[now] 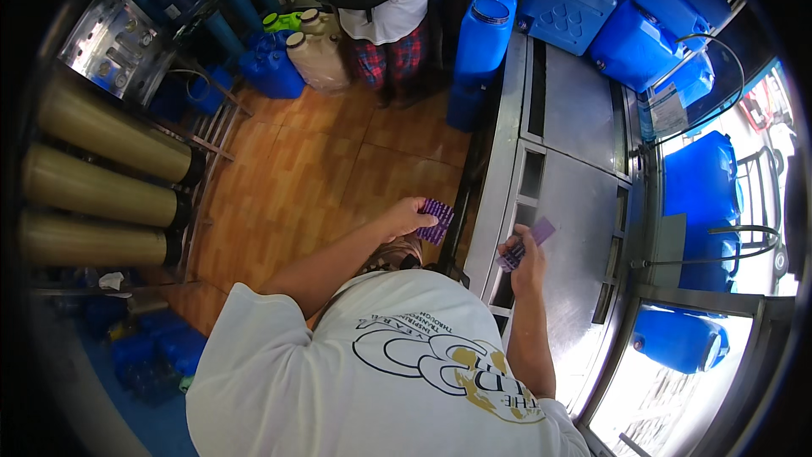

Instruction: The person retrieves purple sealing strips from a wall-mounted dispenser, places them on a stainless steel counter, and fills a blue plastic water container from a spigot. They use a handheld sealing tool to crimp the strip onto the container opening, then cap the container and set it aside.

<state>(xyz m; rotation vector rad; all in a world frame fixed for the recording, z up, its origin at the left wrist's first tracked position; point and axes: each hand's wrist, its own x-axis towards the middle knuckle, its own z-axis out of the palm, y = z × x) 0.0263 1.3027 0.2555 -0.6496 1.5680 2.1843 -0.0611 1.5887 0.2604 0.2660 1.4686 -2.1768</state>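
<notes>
Between the thumb and fingers of my left hand [409, 219] is a small purple printed sheet or packet [436, 222], held over the tiled floor near the counter's edge. My right hand [528, 263] is closed around several small purple pieces [515, 255] that look like sachets or strips. A plainer light purple piece [542, 230] sticks out past its fingers. This hand is above the stainless steel counter [574, 203]. The two hands are apart.
Another person [387, 6] stands ahead beside a blue water container [485, 32]. More blue containers [568, 3] sit at the counter's far end. Beige cylindrical tanks [108, 187] and a metal gauge panel [117, 47] are at left. Curved metal spouts [748, 228] project at right.
</notes>
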